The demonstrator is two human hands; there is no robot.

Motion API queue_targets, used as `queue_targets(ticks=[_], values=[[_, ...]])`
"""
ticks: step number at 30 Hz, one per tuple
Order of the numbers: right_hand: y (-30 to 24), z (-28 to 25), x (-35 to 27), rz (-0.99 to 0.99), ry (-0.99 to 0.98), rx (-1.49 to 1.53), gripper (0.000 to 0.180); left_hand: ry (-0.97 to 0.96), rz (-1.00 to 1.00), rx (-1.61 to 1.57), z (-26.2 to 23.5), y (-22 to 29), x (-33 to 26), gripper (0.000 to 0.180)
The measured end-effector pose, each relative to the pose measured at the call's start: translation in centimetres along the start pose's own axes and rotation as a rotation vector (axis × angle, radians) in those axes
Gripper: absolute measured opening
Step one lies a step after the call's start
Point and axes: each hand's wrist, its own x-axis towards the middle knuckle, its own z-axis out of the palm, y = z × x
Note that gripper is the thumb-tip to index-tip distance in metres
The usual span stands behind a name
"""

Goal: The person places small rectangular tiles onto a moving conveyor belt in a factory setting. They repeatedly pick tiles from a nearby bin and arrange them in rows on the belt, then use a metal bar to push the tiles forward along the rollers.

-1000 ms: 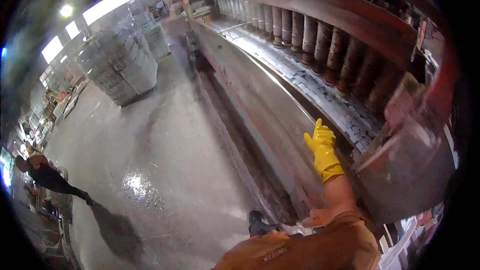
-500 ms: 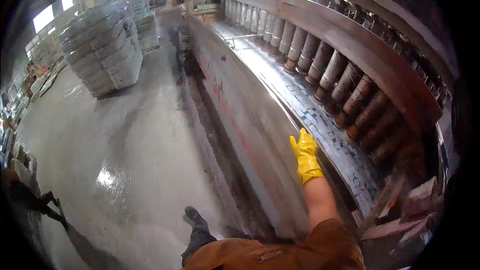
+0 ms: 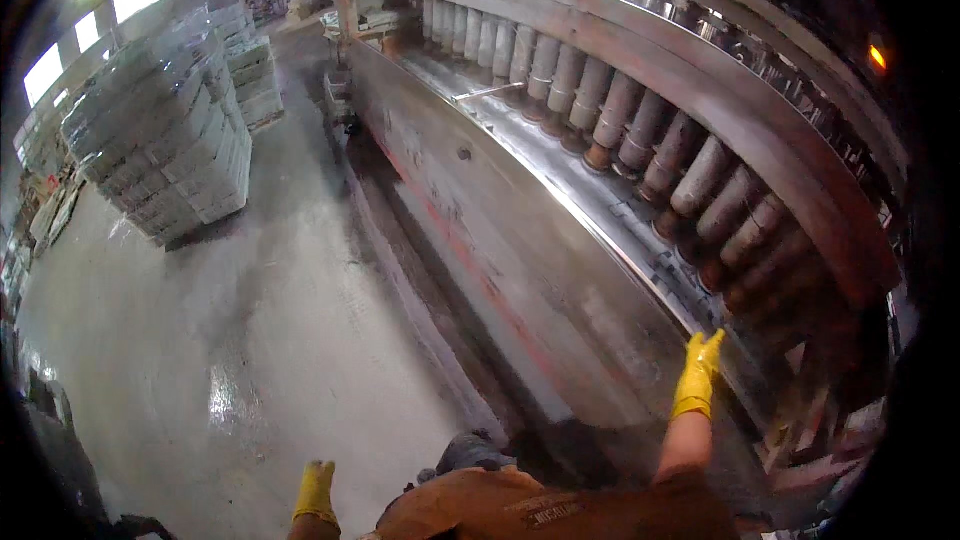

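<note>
My right hand [image 3: 699, 374] wears a yellow glove and is at the near end of a long machine's metal side wall [image 3: 520, 240]. Its thumb and fingers are spread apart, and it holds nothing; whether it touches the wall's top edge I cannot tell. Behind that wall, small pale and dark tiles [image 3: 650, 258] cover the bed, under a row of thick upright cylinders [image 3: 612, 110]. My left hand [image 3: 316, 492], also in a yellow glove, hangs low over the floor, away from the machine. Its fingers are foreshortened and blurred.
Wrapped stacks of pale blocks [image 3: 170, 150] stand on the wet concrete floor [image 3: 300, 340] at the left. A channel [image 3: 430, 270] runs along the machine's foot. A thin bar [image 3: 488, 92] juts over the wall's far part. An orange light [image 3: 878, 57] glows at upper right.
My right hand has moved right and nearer along the machine's wall. My left hand has come into view at the bottom. The stacks and machine have shifted left in view; the orange light now shows.
</note>
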Motion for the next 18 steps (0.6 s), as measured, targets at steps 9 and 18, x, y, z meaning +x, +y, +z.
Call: queue_targets(ticks=[9, 18], values=[[-0.2, -2.2, -0.4, 0.486, 0.125, 0.44, 0.074, -0.113, 0.546, -0.188, -6.3, 21.1, 15.6, 0.066], [-25.8, 3.1, -2.7, 0.327, 0.044, 0.752, 0.083, -0.184, 0.169, 0.17, -15.1, 14.2, 22.7, 0.05]])
